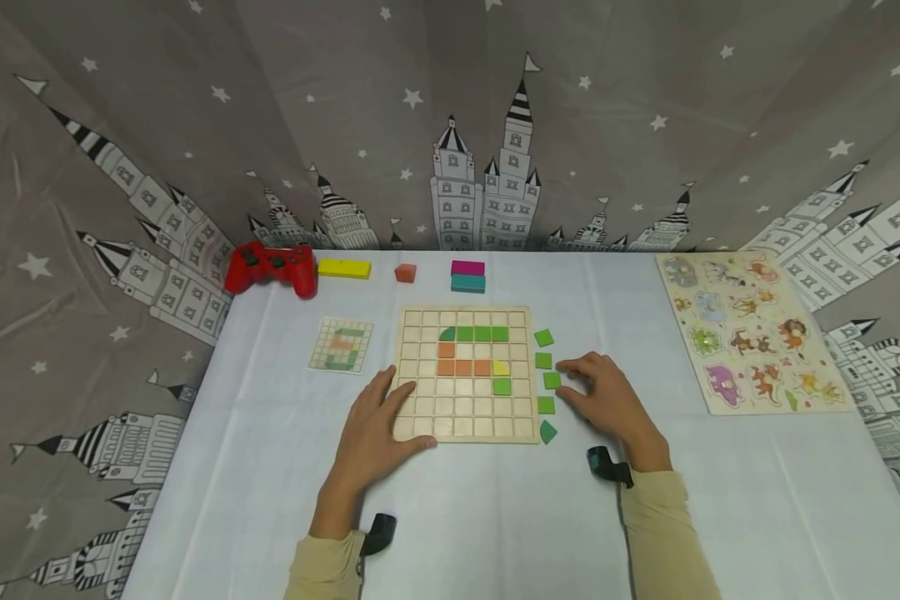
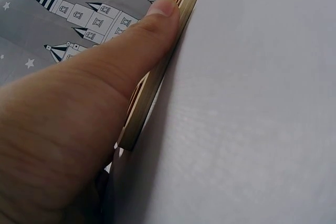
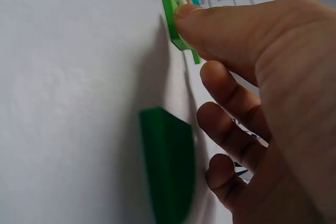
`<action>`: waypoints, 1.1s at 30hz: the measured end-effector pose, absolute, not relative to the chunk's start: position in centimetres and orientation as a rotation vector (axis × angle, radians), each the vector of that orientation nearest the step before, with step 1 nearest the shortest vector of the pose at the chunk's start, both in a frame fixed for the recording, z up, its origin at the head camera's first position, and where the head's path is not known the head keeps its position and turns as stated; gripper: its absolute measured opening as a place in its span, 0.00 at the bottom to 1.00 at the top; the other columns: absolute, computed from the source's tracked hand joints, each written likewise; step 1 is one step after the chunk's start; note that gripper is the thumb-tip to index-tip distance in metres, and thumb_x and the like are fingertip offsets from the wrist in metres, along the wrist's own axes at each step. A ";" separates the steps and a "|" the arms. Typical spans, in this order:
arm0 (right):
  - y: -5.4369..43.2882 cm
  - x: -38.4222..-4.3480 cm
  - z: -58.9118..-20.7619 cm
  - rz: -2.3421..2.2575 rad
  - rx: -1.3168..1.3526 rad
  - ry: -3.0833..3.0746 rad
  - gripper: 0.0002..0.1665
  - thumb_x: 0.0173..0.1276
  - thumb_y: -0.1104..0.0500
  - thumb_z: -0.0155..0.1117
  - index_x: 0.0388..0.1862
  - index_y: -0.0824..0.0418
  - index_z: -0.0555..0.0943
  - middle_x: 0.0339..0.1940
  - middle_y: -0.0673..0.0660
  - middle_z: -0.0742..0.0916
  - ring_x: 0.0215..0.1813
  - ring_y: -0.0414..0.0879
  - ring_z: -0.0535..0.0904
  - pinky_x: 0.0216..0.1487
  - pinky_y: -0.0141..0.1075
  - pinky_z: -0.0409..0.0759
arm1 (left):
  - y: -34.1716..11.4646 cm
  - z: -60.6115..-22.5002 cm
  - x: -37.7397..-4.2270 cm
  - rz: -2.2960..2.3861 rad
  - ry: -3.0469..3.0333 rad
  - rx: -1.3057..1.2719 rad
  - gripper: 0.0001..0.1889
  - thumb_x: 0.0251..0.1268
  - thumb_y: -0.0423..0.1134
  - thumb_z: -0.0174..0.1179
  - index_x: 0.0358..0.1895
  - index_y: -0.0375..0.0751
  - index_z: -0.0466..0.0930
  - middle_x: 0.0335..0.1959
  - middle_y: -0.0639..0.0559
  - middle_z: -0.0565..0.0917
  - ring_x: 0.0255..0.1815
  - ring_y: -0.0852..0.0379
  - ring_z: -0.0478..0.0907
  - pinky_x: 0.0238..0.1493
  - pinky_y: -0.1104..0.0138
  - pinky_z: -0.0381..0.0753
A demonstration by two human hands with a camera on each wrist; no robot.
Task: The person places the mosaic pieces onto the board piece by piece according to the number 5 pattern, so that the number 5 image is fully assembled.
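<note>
A square wooden grid board (image 1: 427,417) lies on the table, with green, orange and yellow tiles set in some of its squares. My left hand (image 1: 367,433) rests at the board's lower left corner, fingers spread along the left side and thumb (image 2: 152,24) against the near edge. Right of the board runs a column of loose green tiles. My right hand (image 1: 607,398) has thumb and forefinger at one green square tile (image 1: 552,381), pinching it at its edges; the forefinger is hidden in the right wrist view. Closer to me lies a dark green rounded tile (image 3: 168,166).
A small pattern card (image 1: 341,344) lies left of the board. Along the back are a red game controller (image 1: 273,268), a yellow block (image 1: 344,268), an orange block (image 1: 405,272), and magenta and teal blocks (image 1: 468,283). An animal puzzle board (image 1: 720,333) lies far right.
</note>
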State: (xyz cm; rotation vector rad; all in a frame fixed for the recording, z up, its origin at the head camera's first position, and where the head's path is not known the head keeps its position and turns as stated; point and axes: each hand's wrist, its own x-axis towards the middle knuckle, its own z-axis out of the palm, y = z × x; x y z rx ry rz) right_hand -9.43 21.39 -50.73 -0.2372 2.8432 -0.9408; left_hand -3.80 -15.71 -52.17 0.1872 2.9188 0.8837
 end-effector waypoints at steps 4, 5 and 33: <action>20.9 -9.5 -50.9 -0.900 -0.249 2.853 0.22 0.66 0.53 0.74 0.57 0.56 0.86 0.46 0.55 0.86 0.49 0.50 0.75 0.52 0.45 0.75 | -15.7 -52.1 -3.8 0.886 2.917 0.184 0.51 0.45 0.65 0.77 0.75 0.49 0.70 0.83 0.44 0.56 0.83 0.39 0.51 0.78 0.38 0.57; 20.9 -9.5 -51.0 -0.890 -0.252 2.862 0.21 0.66 0.54 0.74 0.57 0.57 0.86 0.46 0.55 0.86 0.49 0.50 0.75 0.52 0.45 0.75 | -15.7 -52.1 -3.8 0.887 2.915 0.181 0.51 0.45 0.65 0.77 0.75 0.49 0.70 0.83 0.45 0.56 0.83 0.39 0.51 0.78 0.38 0.56; 17.7 -7.9 -50.8 -0.956 -0.535 2.919 0.18 0.65 0.52 0.75 0.50 0.57 0.86 0.40 0.50 0.82 0.44 0.44 0.73 0.47 0.42 0.75 | -15.8 -52.1 -3.8 0.882 2.906 0.175 0.51 0.45 0.66 0.76 0.75 0.49 0.69 0.83 0.45 0.55 0.84 0.40 0.50 0.79 0.39 0.55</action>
